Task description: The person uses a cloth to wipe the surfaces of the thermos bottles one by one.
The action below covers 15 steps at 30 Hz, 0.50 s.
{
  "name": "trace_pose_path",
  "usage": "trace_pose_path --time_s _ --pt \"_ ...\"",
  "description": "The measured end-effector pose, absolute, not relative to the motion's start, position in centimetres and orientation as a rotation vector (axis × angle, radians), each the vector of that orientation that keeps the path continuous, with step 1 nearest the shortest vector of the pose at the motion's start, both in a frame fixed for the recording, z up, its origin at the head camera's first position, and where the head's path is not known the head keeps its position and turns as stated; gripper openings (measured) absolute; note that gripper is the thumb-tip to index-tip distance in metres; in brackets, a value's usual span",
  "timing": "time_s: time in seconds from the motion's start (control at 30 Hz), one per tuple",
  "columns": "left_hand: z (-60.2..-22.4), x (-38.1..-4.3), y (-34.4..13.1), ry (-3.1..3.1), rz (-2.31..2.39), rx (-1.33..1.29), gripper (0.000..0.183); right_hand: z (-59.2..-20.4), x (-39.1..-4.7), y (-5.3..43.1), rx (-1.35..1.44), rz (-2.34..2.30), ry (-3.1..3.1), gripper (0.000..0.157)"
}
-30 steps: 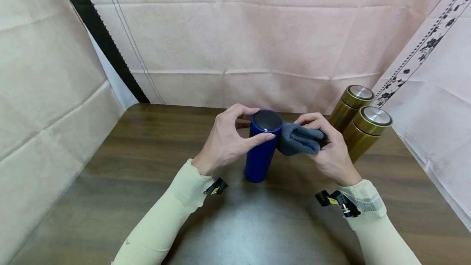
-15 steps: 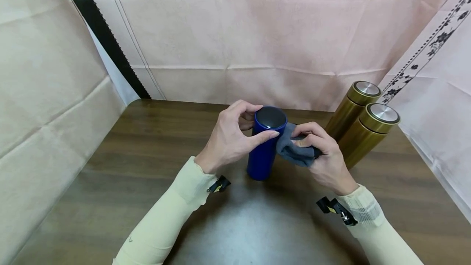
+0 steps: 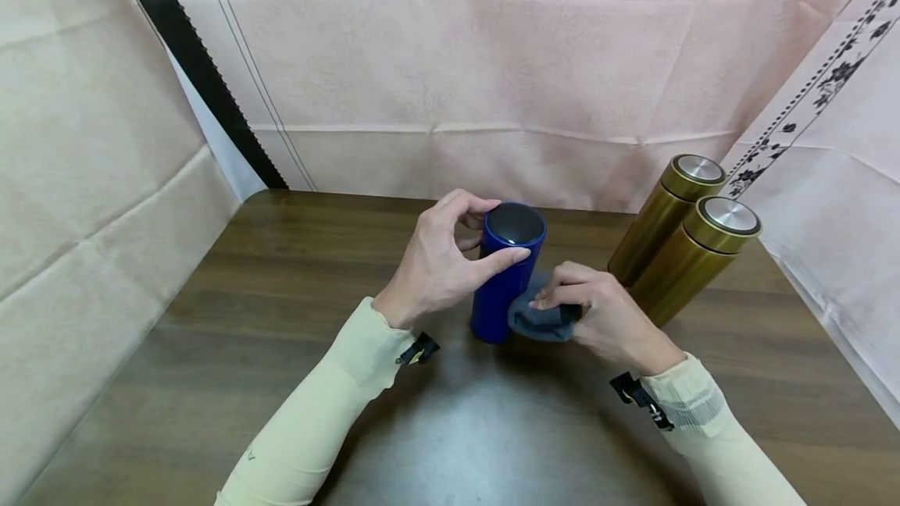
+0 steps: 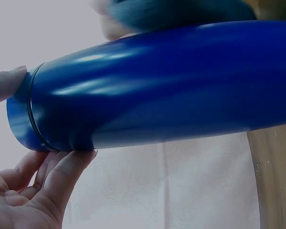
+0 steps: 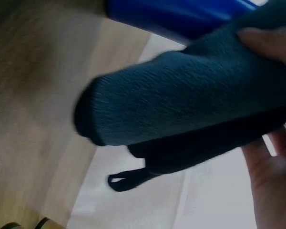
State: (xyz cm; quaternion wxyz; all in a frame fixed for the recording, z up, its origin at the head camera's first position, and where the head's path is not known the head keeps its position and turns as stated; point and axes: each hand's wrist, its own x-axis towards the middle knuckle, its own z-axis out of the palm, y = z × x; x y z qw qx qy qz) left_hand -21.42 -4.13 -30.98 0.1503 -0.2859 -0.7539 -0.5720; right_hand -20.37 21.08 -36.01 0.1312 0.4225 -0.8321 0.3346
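Observation:
A blue thermos bottle [image 3: 501, 291] with a dark, glossy top stands upright on the wooden table. My left hand [image 3: 441, 268] grips it near the top, thumb on the near side and fingers behind. In the left wrist view, the thumb and fingertips hold the lid end of the bottle [image 4: 171, 90]. My right hand [image 3: 610, 317] pinches a folded grey-blue cloth [image 3: 536, 318] against the bottle's lower right side. The right wrist view shows the cloth [image 5: 176, 98] with a dark edge and a small hanging loop [image 5: 128, 180].
Two gold thermos bottles [image 3: 692, 252] with silver-topped lids stand just behind and right of my right hand. Pale cloth [image 3: 492, 84] hangs behind the wooden table [image 3: 316, 272] and along its sides.
My right hand has moved the cloth downward along the bottle, from near its top to near its base. My left hand keeps its grip on the top.

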Motion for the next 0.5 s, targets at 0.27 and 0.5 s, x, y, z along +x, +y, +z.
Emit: trace_pose_path --time_s 0.27,0.5 --pt "-31.0 -21.4 -4.3 -2.168 -1.647 -0.814 0.043 -37.1 -19.9 19.9 1.154 0.623 -2.596 0.051" --pt "-31.0 -21.4 -4.2 -2.167 -1.669 -0.795 0.045 -38.0 -19.6 18.9 1.074 0.502 -2.711 0.047"
